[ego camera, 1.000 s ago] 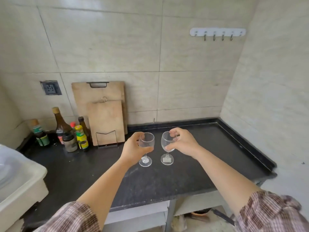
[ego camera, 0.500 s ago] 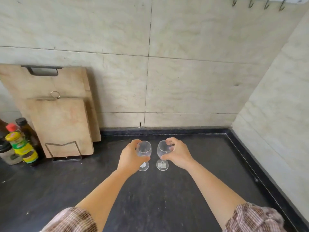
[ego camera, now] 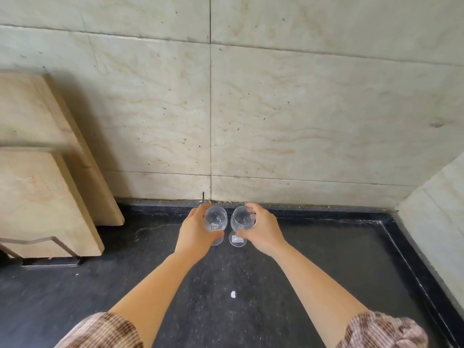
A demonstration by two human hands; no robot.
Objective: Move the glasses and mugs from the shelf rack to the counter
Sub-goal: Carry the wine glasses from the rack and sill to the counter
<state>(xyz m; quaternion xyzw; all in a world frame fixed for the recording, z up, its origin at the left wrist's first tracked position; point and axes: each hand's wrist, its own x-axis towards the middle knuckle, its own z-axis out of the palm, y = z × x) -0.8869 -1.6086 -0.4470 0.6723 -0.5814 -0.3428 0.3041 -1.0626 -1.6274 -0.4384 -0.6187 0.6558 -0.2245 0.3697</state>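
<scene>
Clear glass is the hazard: two stemmed glasses stand close together at the back of the black counter (ego camera: 313, 285), the left glass (ego camera: 215, 218) and the right glass (ego camera: 241, 219), bowls near each other but apart, feet seemingly on or just above the stone. The left hand (ego camera: 194, 233) is wrapped around the left bowl from its 9 o'clock side, thumb across the front near the stem; the right hand (ego camera: 262, 232) is closed on the right bowl from 3 o'clock, fingers over the rim. Each bowl sits at the fingertips rather than deep in the palm. If the hands drift inward the bowls could knock and chip; letting go before a foot is flat could tip a glass toward the tiled wall (ego camera: 301, 121) at 12 o'clock. Wooden cutting boards (ego camera: 37, 197) lean at 9 o'clock, well apart.
</scene>
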